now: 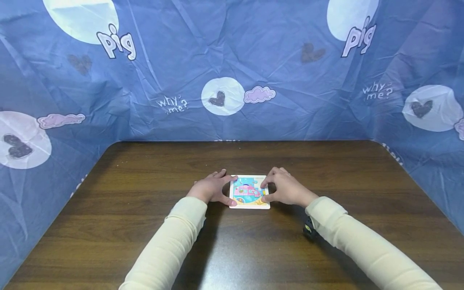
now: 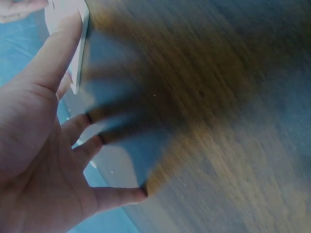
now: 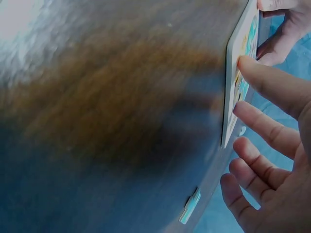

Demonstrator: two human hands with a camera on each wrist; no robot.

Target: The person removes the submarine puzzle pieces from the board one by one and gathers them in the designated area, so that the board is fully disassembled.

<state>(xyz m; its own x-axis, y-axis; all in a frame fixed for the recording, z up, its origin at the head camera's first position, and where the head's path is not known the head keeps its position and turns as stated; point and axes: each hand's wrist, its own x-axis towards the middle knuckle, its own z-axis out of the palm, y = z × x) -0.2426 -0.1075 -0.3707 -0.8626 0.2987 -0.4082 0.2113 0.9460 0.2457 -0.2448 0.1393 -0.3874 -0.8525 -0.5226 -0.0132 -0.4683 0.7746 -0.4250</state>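
Note:
A small jigsaw puzzle board [image 1: 239,199] with a white rim lies flat on the table, showing a pink and blue picture. Its upper right part shows bare cream backing. My left hand [image 1: 212,188] is at its left side, thumb on the near corner and forefinger along the far corner; the other fingers spread over the table. On the right side, my right hand [image 1: 288,188] has thumb and forefinger bent over a small puzzle piece [image 1: 264,192] at the board's edge. The fingertips partly hide that piece. The right hand's other fingers are loosely curved in the right wrist view.
A loose puzzle piece [image 3: 190,206] lies on the table beyond the right hand, which hides it in the head view. The brown wooden table [image 1: 145,233] has rounded far corners. Blue printed cloth [image 1: 290,117] hangs behind it and at both sides.

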